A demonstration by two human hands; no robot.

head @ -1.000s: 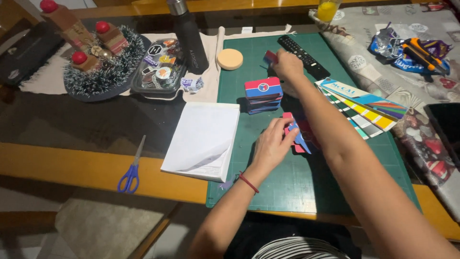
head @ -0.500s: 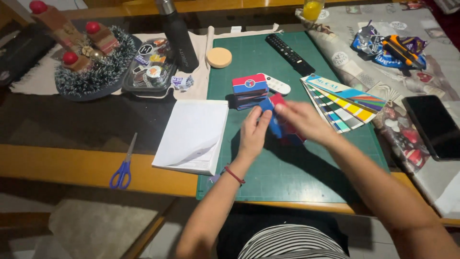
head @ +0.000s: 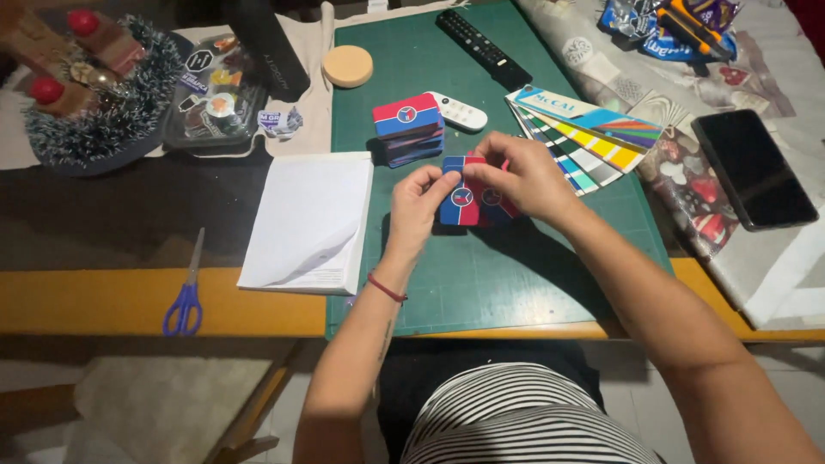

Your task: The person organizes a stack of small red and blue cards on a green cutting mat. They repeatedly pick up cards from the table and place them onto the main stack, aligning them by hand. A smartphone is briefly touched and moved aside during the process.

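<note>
Near the centre of the frame, above a dark green cutting mat (head: 481,266), both hands met over a small fan of red-and-blue cards (head: 468,199); two round emblems showed on them, though the exact count of cards in the fan could not be told. The left hand (head: 418,206) pinched the fan's left edge between thumb and fingers, and the right hand (head: 520,176) closed over its upper right side, fingers curled on the cards. Just above and left of the hands, one stack of the same red-and-blue cards (head: 407,127) sat on the mat, with one small white remote (head: 460,112) just beside it to the right and one long black remote (head: 483,49) further up. One fanned colour swatch deck (head: 593,137) lay at the mat's right edge, and one black phone (head: 754,167) rested face up on the patterned cloth well to the right. Left of the mat lay one white notepad (head: 309,222) with a lifted corner, and near the lower left one pair of blue-handled scissors (head: 186,292) on the yellow table edge (head: 103,301). One round tan disc (head: 348,65) sat at the mat's upper left corner, and one tinsel-trimmed decoration with two red balls (head: 82,86) filled the upper left of the frame.
</note>
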